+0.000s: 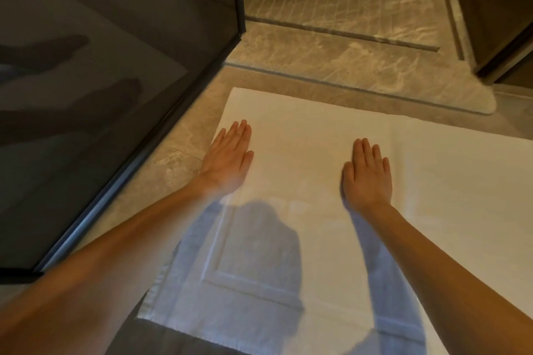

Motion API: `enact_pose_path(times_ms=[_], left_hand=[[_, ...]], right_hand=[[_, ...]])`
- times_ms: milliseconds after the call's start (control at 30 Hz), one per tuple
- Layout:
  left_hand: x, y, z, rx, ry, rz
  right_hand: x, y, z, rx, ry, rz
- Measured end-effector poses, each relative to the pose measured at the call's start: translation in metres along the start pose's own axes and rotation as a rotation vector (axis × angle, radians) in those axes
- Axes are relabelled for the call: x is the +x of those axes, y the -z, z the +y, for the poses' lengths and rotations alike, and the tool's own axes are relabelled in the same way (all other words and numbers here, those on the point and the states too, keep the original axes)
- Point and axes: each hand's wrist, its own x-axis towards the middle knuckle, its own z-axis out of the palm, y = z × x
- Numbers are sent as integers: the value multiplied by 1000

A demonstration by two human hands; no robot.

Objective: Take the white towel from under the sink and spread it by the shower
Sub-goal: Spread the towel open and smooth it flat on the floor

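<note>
Lying flat on the marble floor (178,153), the towel (317,153) is already out from under the sink and opened up just beside the dark glass shower door (115,52), its far edge running near the raised sill (346,49) of the stall. By my reading the task is nearly over: the fetching and unfolding look done, and only a last smoothing seems left. The cloth reads as spread in one layer, though its right side runs out of view, so I cannot tell whether that end is straight. Both arms reach forward over it. The left hand (229,157) rests palm down at the towel's left edge, fingers straight and together, its grip holding nothing. The right hand (367,173) lies flat nearer the middle, likewise outstretched and grasping nothing, pressing on the cloth.
</note>
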Motion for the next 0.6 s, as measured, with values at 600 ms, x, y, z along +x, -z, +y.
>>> enact_pose_path(times_ms=[600], left_hand=[[-87,-22,-14,-78,-84,34]], right_hand=[[-65,-27,-3,-42,162,7]])
